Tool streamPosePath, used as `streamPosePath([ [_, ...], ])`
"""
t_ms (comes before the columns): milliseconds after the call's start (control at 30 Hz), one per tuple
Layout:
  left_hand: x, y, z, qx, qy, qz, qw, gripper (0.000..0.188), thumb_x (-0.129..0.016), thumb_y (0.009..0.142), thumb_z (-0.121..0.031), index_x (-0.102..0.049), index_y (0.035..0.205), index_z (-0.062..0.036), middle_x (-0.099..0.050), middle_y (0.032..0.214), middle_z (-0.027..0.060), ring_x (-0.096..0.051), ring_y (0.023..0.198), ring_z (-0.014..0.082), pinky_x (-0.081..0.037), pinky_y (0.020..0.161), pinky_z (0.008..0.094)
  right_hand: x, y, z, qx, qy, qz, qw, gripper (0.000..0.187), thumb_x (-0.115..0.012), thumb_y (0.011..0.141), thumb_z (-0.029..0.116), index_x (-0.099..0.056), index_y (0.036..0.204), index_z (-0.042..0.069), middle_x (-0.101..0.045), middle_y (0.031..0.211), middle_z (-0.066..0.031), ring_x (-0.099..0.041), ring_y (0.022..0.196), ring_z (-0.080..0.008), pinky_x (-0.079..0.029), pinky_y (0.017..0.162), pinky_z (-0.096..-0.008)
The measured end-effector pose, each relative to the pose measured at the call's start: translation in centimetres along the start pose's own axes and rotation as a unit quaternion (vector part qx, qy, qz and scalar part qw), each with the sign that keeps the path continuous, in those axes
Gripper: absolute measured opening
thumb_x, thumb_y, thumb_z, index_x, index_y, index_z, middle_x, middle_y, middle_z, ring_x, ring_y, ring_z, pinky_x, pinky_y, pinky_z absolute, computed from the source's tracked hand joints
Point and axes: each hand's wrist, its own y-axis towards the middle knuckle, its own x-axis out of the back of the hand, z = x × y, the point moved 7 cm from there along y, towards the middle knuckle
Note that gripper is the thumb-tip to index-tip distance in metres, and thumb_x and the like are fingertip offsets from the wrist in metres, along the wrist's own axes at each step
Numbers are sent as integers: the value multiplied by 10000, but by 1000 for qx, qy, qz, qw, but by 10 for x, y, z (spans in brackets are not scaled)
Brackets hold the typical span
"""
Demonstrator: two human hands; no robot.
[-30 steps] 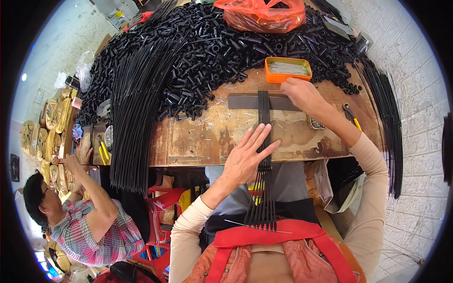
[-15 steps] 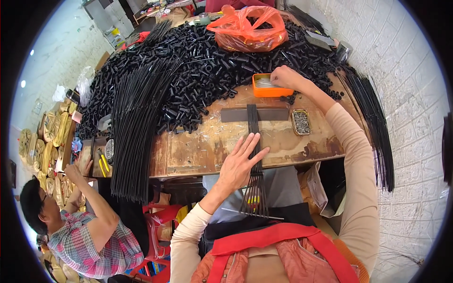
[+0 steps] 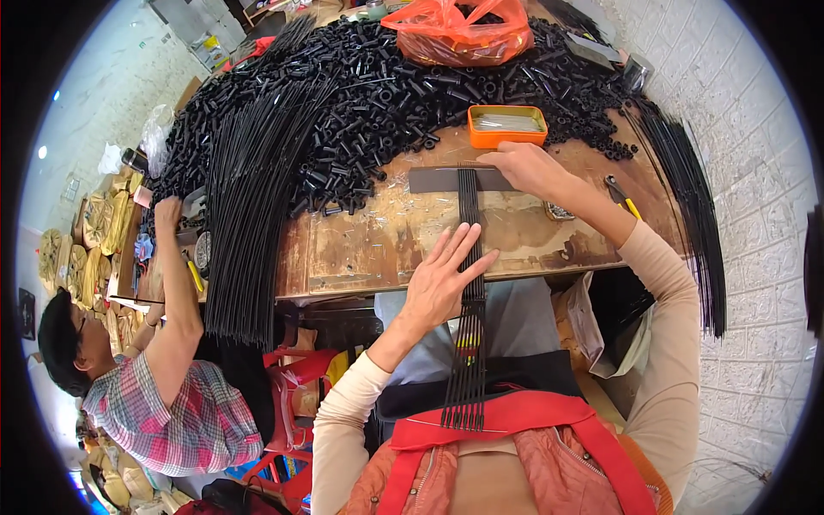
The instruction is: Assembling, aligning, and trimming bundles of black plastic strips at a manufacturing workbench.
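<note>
My left hand point(image 3: 442, 279) lies flat with spread fingers on a row of thin black rods point(image 3: 469, 206). The rods run from the table over its near edge toward my lap, where their near ends fan out a little. Their far ends rest across a dark grey bar point(image 3: 432, 180). Beside those far ends, above the bar, my right hand point(image 3: 525, 170) is closed in a pinch; whatever it holds is too small to make out. Just beyond it stands an orange box point(image 3: 508, 140) of thin pale sticks. A small tray of metal bits point(image 3: 560, 211) is partly hidden under my right forearm.
Black tubular pieces point(image 3: 369, 103) heap across the back, with a red plastic bag point(image 3: 463, 39) on top. Long black rods lie in bundles at left point(image 3: 257, 215) and right point(image 3: 687, 197). Yellow-handled pliers point(image 3: 631, 204) lie at right. A co-worker point(image 3: 172, 395) sits at left.
My right hand has left the orange box and come nearer, to the rods' far ends. My left hand stays on the rods. The view has shifted slightly, and the co-worker's arm has reached forward.
</note>
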Motion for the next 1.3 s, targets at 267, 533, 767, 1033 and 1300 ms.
streamPosePath([
  [267,0,0,1,19,-34,-14,999,724,-524,670,31,-520,1359,-189,-348,1499,171,-340,1389,325,-280,1136,457,4,-15,-6,2,10,-2,1000,331,-585,799,14,-655,1114,85,-570,800,-135,-606,768,-345,-499,709,-430],
  [533,0,3,2,24,-41,-6,999,730,-527,665,40,-522,1358,-189,-346,1500,174,-328,1398,320,-277,1143,450,0,-13,-5,19,-20,2,1000,342,-608,771,13,-648,1104,79,-551,802,-116,-601,758,-329,-500,678,-420],
  [767,-1,3,3,22,-32,-11,999,735,-522,658,49,-526,1355,-188,-347,1498,179,-329,1395,328,-285,1138,451,-2,-9,0,32,-42,-11,999,281,-585,766,23,-664,1030,75,-569,780,-115,-619,758,-319,-507,660,-429],
  [1033,2,1,1,24,-48,-15,998,735,-525,659,41,-525,1356,-191,-347,1495,184,-334,1391,338,-287,1137,452,-1,-12,0,18,-37,12,999,347,-598,772,6,-633,1112,65,-551,817,-117,-603,778,-320,-507,691,-421],
  [1300,2,2,1,22,-50,-18,998,737,-521,657,42,-523,1356,-192,-348,1494,186,-340,1387,340,-292,1135,451,-6,-5,5,48,-36,7,998,333,-588,780,8,-635,1105,64,-556,821,-121,-604,784,-324,-507,699,-418],
])
